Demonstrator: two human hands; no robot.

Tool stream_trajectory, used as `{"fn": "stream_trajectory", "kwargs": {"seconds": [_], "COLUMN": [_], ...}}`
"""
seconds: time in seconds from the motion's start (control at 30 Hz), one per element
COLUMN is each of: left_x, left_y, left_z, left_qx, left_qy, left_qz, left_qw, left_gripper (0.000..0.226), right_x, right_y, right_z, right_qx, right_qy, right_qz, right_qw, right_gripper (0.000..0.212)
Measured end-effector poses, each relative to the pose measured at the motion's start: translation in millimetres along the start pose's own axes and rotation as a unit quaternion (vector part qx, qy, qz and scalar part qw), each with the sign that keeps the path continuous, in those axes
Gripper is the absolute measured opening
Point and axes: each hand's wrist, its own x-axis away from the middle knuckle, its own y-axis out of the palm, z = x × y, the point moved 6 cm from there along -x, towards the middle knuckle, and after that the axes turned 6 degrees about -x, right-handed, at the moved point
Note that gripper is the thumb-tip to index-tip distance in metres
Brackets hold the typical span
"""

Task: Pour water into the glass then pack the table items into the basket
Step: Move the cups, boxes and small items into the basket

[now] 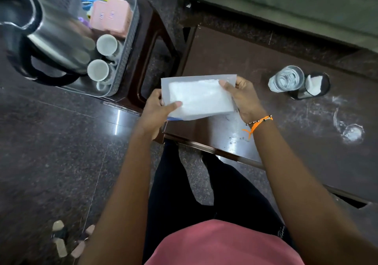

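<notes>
I hold a white packet of tissues in a clear plastic wrap [199, 96] over the left edge of the dark brown table [306, 152]. My left hand [158, 109] grips its left end and my right hand [244, 99] grips its right end. A clear glass with water [286, 78] stands on the table to the right, touching a dark holder with white tissue [315, 86]. The grey basket [122, 45] stands at the upper left on a dark stool; it holds a steel kettle [51, 33], two white cups [103, 57] and a pink box [111, 18].
A dark brown stool [155, 45] carries the basket beside the table. White smears and a wet ring [347, 129] mark the table at the right. A green sofa [286, 0] runs behind the table. The floor is dark polished stone, with sandals [67, 240] at the lower left.
</notes>
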Motion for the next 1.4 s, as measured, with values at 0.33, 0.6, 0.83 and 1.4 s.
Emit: {"fn": "stream_trajectory", "kwargs": {"seconds": [0.33,0.6,0.83,1.4], "left_x": [-35,-74,-114,-143], "left_y": [-115,-186,-200,-200], "left_z": [12,41,53,48], "left_qx": [0.126,0.033,-0.006,-0.073], "left_qy": [0.012,0.037,0.048,0.039], "left_qz": [0.172,0.225,0.161,0.085], "left_qw": [0.977,0.973,0.986,0.993], "left_gripper": [0.029,0.013,0.02,0.023], "right_x": [-42,-123,-186,-214], "right_y": [112,210,324,375], "right_z": [-16,-57,-62,-77], "right_qx": [0.065,-0.106,-0.076,0.535], "right_qy": [-0.014,-0.09,-0.029,-0.173], "right_qz": [-0.013,0.144,0.063,0.006], "right_qw": [0.998,0.98,0.995,0.827], "right_gripper": [0.022,0.014,0.033,0.027]}}
